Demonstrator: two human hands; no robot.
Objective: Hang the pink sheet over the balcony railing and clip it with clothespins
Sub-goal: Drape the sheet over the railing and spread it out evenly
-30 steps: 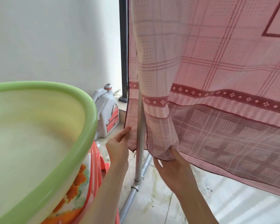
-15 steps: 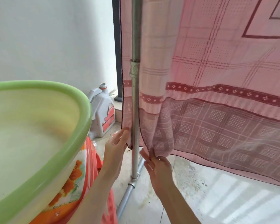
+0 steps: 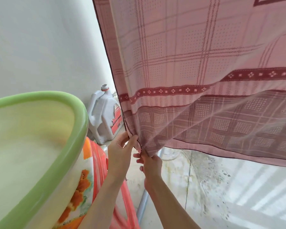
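The pink checked sheet (image 3: pixel 196 66) with dark red bands hangs down across the right and upper part of the view, its lower edge clear of the floor. At its lower left corner my left hand (image 3: pixel 120 151) pinches the sheet's left edge between thumb and fingers. Just below and to the right, my right hand (image 3: pixel 149 164) grips the bottom corner of the sheet. The two hands are close together. The rail the sheet hangs from lies out of view, and no clothespins show.
A large green-rimmed plastic basin (image 3: pixel 68 146) with an orange flower print fills the lower left, close to my left arm. A white plastic jug (image 3: pixel 104 119) stands on the floor by the white wall. A metal pipe (image 3: pixel 143 205) runs along the tiled floor below my right arm.
The sheet's corner has been drawn left and forward, so it now covers the upright metal pole. Both hands have come closer together at the corner. The view has tilted.
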